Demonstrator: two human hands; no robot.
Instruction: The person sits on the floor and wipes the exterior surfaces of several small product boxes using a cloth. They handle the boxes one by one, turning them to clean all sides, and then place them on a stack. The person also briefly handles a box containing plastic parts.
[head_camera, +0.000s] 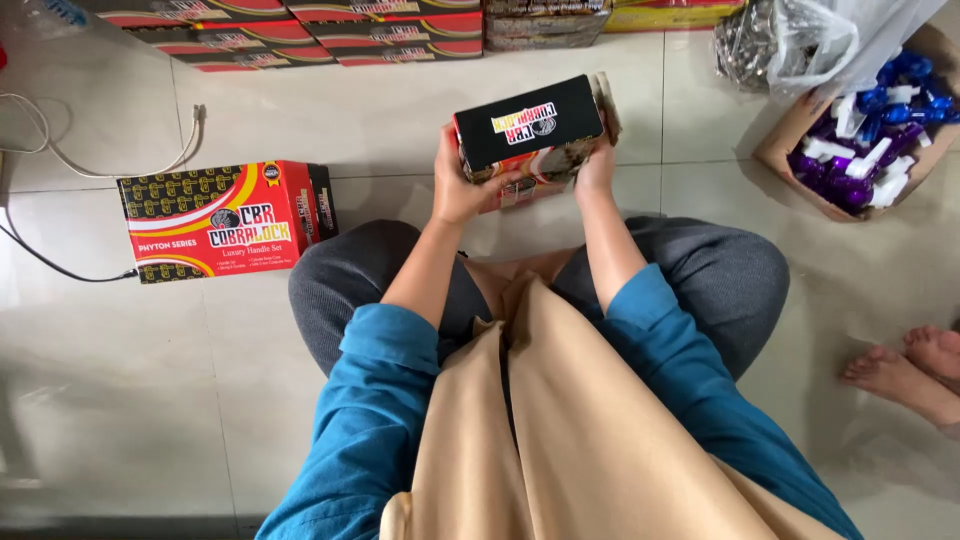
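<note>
Both hands, left hand (462, 185) and right hand (596, 168), are gripping the black-topped box (528, 122) by its ends, steadying it; matching red box (225, 220) is lying left of it.

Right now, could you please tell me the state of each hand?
Left hand: closed on the left side of the black and red box.
Right hand: holding the same box at its right end.

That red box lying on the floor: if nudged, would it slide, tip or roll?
The red box would probably slide: it lies flat on its broad face on glossy tiles. Rolling seems unlikely, being square-edged. It looks like stiff cardboard; its weight cannot be told.
</note>
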